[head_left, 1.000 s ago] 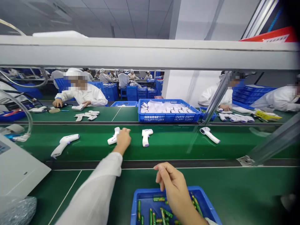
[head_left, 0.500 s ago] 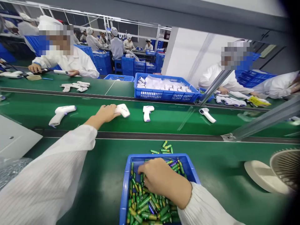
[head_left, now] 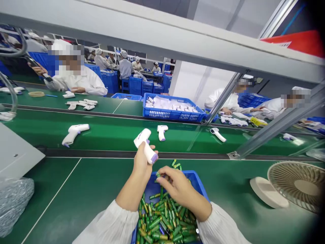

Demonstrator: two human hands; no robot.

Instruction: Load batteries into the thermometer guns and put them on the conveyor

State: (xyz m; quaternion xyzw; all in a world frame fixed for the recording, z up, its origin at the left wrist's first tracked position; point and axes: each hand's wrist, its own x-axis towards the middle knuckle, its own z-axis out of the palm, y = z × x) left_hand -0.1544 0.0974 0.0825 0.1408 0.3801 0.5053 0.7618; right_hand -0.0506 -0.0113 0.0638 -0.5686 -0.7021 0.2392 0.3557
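Observation:
A white thermometer gun with purple trim [head_left: 145,146] is gripped in my left hand [head_left: 143,161], its purple handle end tilted down to the right. Close by on the right, my right hand [head_left: 175,186] pinches a green battery [head_left: 158,174] between thumb and fingers, above a blue bin [head_left: 200,183]. Green and gold batteries [head_left: 157,220] fill the bin, with a few blue ones among them. Several loose batteries [head_left: 175,165] lie just behind its far rim. More thermometer guns rest on the green belt, one at left [head_left: 74,133], one near the middle [head_left: 161,132] and one at right [head_left: 217,134].
Beyond the belt, a blue basket [head_left: 172,113] holds more white devices. People in white work across the line. At right stands a beige fan [head_left: 294,186]; a slanting metal post [head_left: 279,118] rises behind it. A plastic bag [head_left: 16,203] and a white panel [head_left: 17,152] are at left.
My left hand has lifted a thermometer gun off the belt and brought it nearer the bin. My right hand has risen from among the batteries with one in its fingers. The view has shifted.

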